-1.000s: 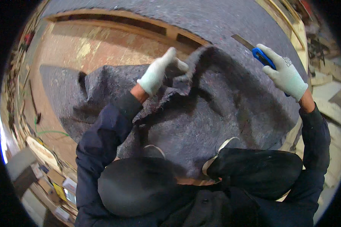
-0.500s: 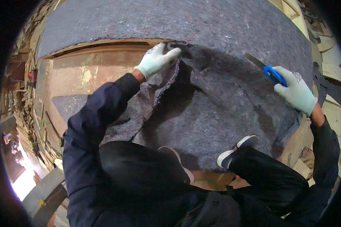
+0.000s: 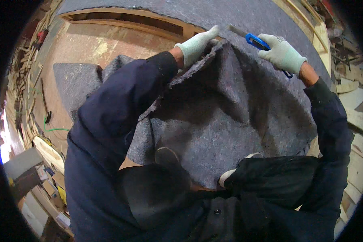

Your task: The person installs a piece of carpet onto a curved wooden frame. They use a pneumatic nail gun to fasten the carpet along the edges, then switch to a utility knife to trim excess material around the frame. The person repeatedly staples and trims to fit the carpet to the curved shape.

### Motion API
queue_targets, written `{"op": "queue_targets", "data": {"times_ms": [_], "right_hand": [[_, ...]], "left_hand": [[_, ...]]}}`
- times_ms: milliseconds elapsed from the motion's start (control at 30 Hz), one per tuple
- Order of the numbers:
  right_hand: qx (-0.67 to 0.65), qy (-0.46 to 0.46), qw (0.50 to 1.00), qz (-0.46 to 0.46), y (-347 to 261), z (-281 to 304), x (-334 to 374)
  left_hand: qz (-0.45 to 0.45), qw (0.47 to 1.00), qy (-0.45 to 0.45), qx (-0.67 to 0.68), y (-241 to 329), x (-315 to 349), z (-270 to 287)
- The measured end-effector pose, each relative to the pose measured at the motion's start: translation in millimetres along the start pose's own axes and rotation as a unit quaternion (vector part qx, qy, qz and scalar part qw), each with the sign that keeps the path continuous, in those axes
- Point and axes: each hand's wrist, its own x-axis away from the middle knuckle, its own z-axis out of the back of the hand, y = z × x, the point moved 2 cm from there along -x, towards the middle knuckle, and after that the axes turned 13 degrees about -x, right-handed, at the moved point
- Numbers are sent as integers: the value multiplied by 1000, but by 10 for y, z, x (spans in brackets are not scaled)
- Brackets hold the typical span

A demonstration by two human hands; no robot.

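Observation:
A thick grey felt sheet (image 3: 213,141) covers a long wooden frame (image 3: 129,21) and drapes down to my feet. My left hand (image 3: 197,46), in a white glove, pinches the felt's raised cut edge beside the frame. In my gloved right hand (image 3: 282,52) is a blue-handled utility knife (image 3: 256,41), its long blade pointing left at the felt, close to my left fingertips. The blade tip lies near the line where the cut flap meets the felt on the frame; whether it touches cannot be made out. Folds of felt hang below my left hand.
A loose felt corner (image 3: 74,82) lies on the wooden floor (image 3: 84,44) at left. A green cord (image 3: 56,129) runs near it. Stacked wood scraps (image 3: 357,117) line the right side. A grey block (image 3: 22,163) stands at lower left.
My left hand has moved right along the frame, lifting the felt flap with it. The knife in my right hand has come left and up, nearer the left hand. More of the frame shows.

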Motion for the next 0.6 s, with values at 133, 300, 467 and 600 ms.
{"op": "queue_targets", "data": {"times_ms": [133,300,467,600], "right_hand": [[9,-9,1000,-22,-254,-4,-57],[87,-20,996,-3,-350,24,-13],[187,-43,981,38,-228,16,-78],[258,-55,961,87,-152,-90,-195]], "left_hand": [[22,999,-22,15,-29,16,47],[-36,993,-80,-85,-187,-292,-174],[-64,975,15,-211,-304,-422,-265],[-125,964,55,-230,-334,-379,-340]]}}
